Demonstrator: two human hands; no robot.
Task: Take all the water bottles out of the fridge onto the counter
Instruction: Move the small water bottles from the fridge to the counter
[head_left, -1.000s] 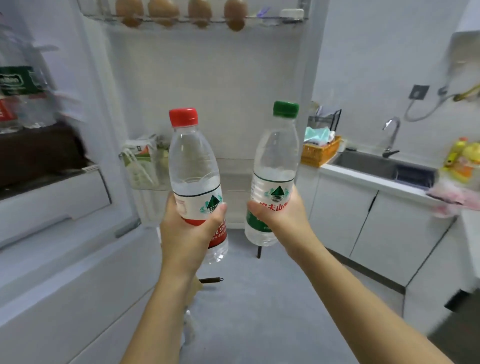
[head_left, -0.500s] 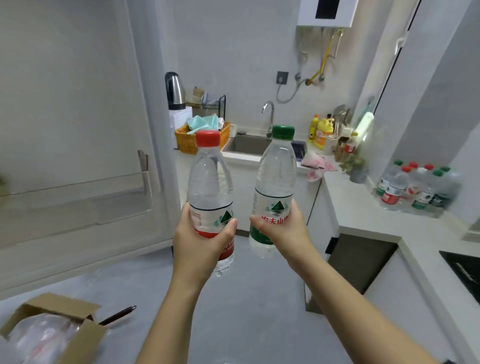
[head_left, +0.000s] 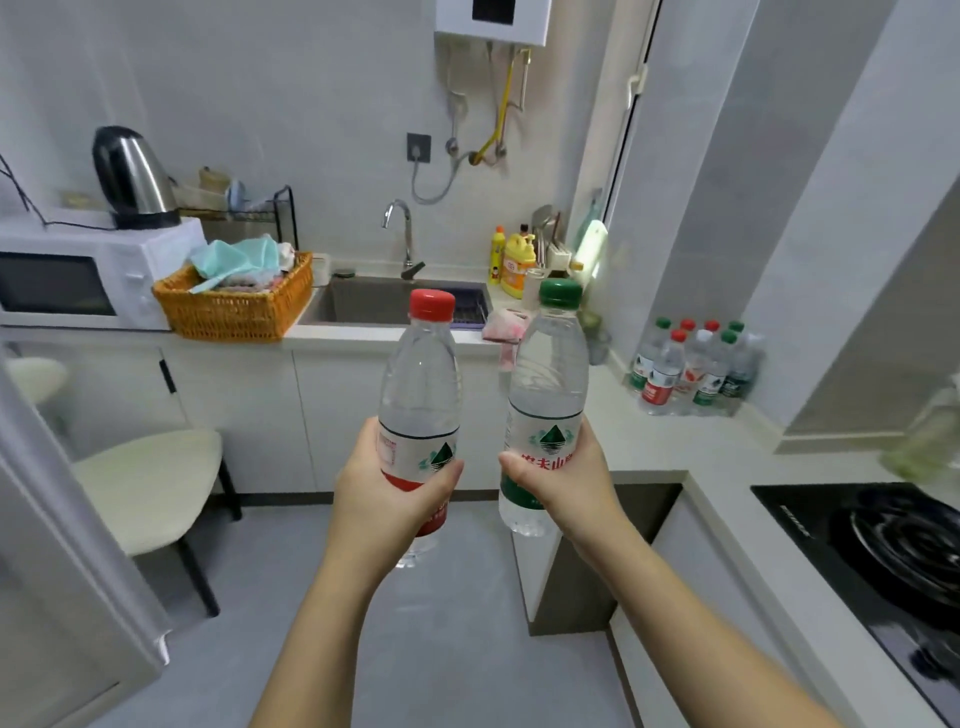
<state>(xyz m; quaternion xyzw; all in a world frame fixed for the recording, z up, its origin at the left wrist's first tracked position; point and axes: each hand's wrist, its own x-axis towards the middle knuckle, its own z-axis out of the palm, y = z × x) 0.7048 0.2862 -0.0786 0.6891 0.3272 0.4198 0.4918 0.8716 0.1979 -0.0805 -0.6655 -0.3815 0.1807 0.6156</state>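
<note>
2 held: red-cap btl (head_left: 420, 384) L grip (head_left: 384, 499), green-cap btl (head_left: 548, 374) R grip (head_left: 561, 488).

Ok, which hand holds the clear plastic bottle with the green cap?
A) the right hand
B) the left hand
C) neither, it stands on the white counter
A: the right hand grips the clear plastic bottle with the green cap, while the left hand grips the red-capped bottle.

One bottle (head_left: 420, 395) is capped red, the other bottle (head_left: 545, 405) green (labels matched likewise), beside an orange woven basket (head_left: 234, 306).
</note>
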